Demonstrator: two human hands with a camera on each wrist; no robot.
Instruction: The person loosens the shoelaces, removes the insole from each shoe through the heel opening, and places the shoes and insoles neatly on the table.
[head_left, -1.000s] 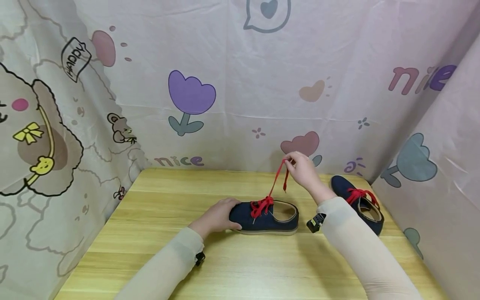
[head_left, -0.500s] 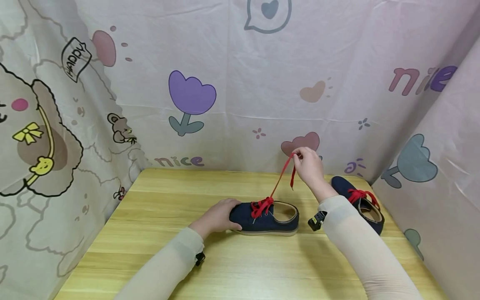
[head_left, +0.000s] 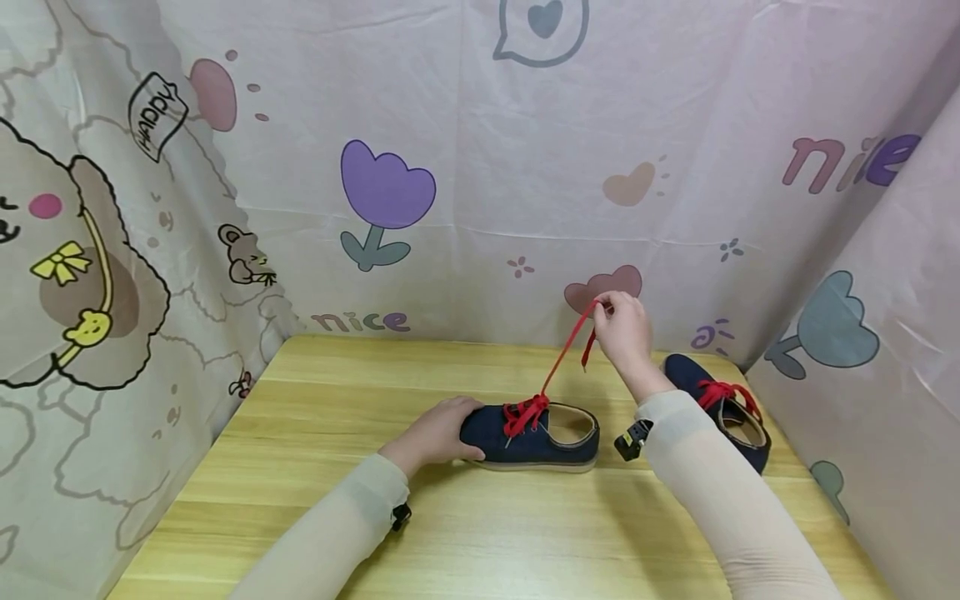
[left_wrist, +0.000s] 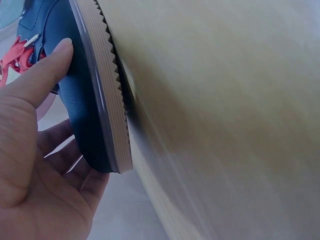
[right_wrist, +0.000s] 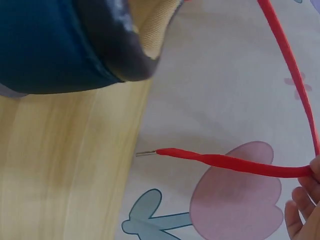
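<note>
A navy canvas shoe (head_left: 495, 437) with red laces lies sole down on the wooden table, its toe to the left. My left hand (head_left: 438, 429) grips the toe, thumb on the near side and fingers round the far side; the left wrist view shows the thumb (left_wrist: 57, 62) on the upper. Above and right of the shoe, my right hand (head_left: 624, 333) pinches a red shoelace (head_left: 568, 348) that runs taut down to the eyelets. The lace's free end, with a metal tip (right_wrist: 146, 153), hangs from the fingers.
A second navy shoe (head_left: 684, 375) with red laces stands at the table's right side, partly behind my right forearm. Patterned curtain (head_left: 480, 167) closes off the back and both sides of the wooden table (head_left: 300, 467). A small black camera (head_left: 633, 439) sits on my right wrist.
My right hand has moved up and to the right, drawing the shoelace longer and straighter. My left hand and the shoe have stayed in place.
</note>
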